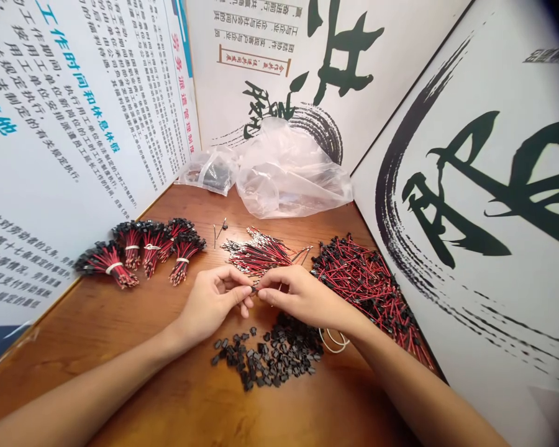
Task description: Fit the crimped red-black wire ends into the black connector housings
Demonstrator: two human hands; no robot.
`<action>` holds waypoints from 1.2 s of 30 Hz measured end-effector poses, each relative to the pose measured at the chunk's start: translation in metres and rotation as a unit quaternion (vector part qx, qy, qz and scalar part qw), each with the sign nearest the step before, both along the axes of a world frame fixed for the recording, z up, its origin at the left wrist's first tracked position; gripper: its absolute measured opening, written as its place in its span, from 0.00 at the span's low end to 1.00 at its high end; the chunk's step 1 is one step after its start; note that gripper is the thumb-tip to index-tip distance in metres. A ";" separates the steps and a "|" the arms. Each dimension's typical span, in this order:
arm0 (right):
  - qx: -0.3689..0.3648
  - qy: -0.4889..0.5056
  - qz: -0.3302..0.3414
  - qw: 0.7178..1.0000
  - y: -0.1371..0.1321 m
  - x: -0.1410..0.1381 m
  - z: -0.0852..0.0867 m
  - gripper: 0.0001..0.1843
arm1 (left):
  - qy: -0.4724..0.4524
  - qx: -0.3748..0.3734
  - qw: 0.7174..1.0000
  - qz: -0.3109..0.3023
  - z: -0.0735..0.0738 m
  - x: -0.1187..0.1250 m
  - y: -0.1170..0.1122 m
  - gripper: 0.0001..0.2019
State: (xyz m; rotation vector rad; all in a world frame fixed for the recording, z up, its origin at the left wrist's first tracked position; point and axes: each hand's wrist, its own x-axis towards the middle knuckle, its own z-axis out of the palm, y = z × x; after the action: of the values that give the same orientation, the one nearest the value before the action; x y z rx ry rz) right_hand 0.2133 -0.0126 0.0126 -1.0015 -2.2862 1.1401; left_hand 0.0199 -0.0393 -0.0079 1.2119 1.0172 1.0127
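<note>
My left hand point(214, 301) pinches a small black connector housing point(250, 289) between thumb and fingers. My right hand point(298, 295) meets it from the right, fingers pinched on a thin red-and-black wire whose end touches the housing. Just below both hands lies a heap of loose black connector housings point(270, 355). Behind the hands is a loose pile of red-and-black wires point(261, 253) with bare metal ends.
Several banded bundles of finished wires point(142, 249) lie at the left. A large heap of wires with connectors point(368, 282) runs along the right board. Clear plastic bags point(279, 171) sit at the back corner. White rubber bands point(333, 340) lie by my right wrist. Printed boards wall in the wooden table point(168, 397).
</note>
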 end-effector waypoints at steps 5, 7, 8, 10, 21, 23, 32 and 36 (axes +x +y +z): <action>-0.006 -0.038 -0.010 0.999 0.001 0.001 0.004 0.09 | 0.036 0.027 0.999 -0.010 0.000 0.000 0.001 0.05; 0.041 -0.085 -0.018 0.995 0.000 0.003 0.008 0.08 | 0.059 0.027 0.998 -0.025 -0.001 0.000 0.000 0.05; 0.065 -0.109 -0.020 0.992 -0.001 0.004 0.010 0.08 | 0.069 0.024 0.997 -0.033 -0.001 0.000 0.000 0.06; 0.099 -0.144 -0.020 0.984 -0.002 0.006 0.015 0.09 | 0.084 0.020 0.995 -0.045 -0.001 0.000 -0.001 0.06; 0.149 -0.483 -0.197 0.840 0.012 0.070 0.044 0.12 | 0.250 0.107 0.959 -0.083 0.006 -0.008 0.004 0.05; 0.162 -0.504 -0.201 0.824 0.015 0.073 0.040 0.09 | 0.281 0.125 0.946 -0.105 0.004 -0.007 0.004 0.05; 0.245 -0.367 0.018 0.897 0.019 0.021 -0.006 0.06 | 0.300 0.123 0.938 -0.125 0.005 -0.008 0.004 0.06; 0.250 -0.384 0.020 0.889 0.021 0.016 -0.017 0.06 | 0.316 0.126 0.929 -0.145 0.006 -0.006 0.004 0.06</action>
State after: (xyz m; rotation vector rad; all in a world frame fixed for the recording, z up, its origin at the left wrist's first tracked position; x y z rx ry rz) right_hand 0.2293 0.0079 -0.0047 -1.3326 -2.9697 0.0799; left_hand 0.0136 -0.0358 -0.0020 1.9144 1.1648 0.5268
